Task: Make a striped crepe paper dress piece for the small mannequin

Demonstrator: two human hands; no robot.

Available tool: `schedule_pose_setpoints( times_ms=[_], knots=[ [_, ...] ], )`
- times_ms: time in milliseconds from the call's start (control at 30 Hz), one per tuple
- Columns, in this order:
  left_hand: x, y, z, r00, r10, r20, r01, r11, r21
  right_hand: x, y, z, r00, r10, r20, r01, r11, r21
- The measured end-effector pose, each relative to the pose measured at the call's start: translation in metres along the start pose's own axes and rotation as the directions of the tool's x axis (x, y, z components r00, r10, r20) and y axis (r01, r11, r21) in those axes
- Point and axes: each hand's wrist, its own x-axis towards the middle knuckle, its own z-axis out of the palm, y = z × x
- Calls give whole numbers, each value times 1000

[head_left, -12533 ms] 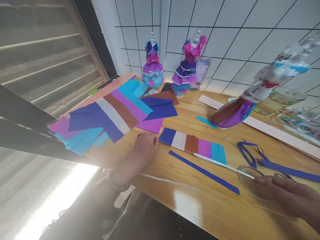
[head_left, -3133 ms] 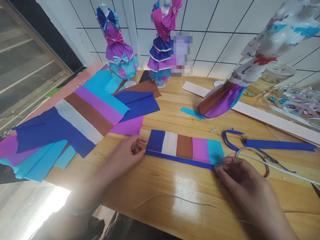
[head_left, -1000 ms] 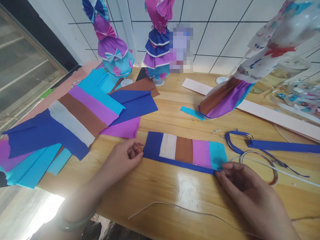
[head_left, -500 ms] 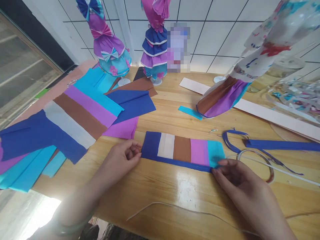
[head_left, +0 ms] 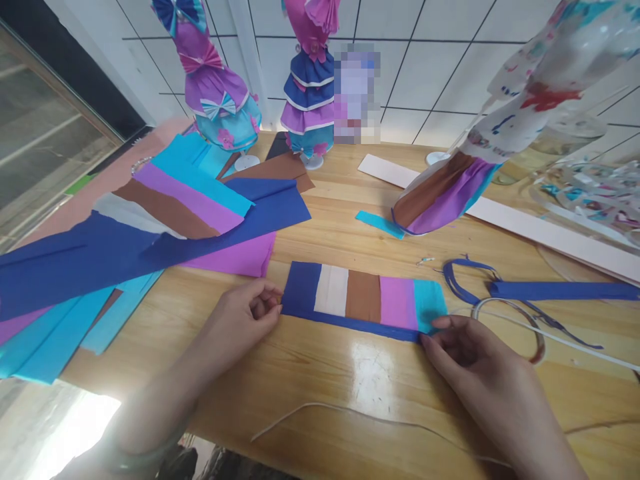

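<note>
The left hand [head_left: 247, 317] has its thumb and forefinger brought together at the tips, nipping the near left corner where the hem [head_left: 350, 327], a narrow blue strip, meets the panel [head_left: 364, 293]; whether it takes the hem alone or the panel's edge too, I cannot tell. Its other fingers curl loosely into the palm. The right hand [head_left: 475, 363] pinches the hem's far right end between thumb and forefinger, its remaining fingers bent over, with a small hollow between them and the thumb. The panel lies flat on the table [head_left: 320, 380] between the two hands, its stripes running blue, white, brown, purple and turquoise from left to right, and the hem follows its near edge from one pinch to the other. The right fingertips are just beside the turquoise end, close to its near corner. Beyond the right hand are a ring [head_left: 540, 343] with a thin white stick [head_left: 590, 353] across it, and a blue band [head_left: 565, 291]. A pale thread [head_left: 365, 418] curves along the table on the near side of the panel. To the left, well apart from the panel, spreads a pile of coloured sheets [head_left: 187, 193].
</note>
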Motion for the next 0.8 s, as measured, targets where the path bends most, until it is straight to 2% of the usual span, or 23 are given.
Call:
schedule_pose_setpoints(
  times_ms=[267,467,567,667,800],
  knots=[
    [0,-4,1,1000,8,-25,-8,1000,-20,3,8,0,999,-34,41,35,999,-41],
    [1,-9,0,1000,12,-8,-12,998,-64,3,10,-3,999,-47,-16,45,995,-89],
    [3,-8,-1,1000,12,-8,-12,997,-75,3,11,-3,999,-44,-31,44,999,12],
    [3,-9,-1,1000,16,-15,-17,997,-73,3,13,-4,999,-19,-37,26,980,197],
    [4,-11,0,999,50,-21,-51,997,-57,5,15,-12,999,42,-3,-35,875,484]
  ],
)
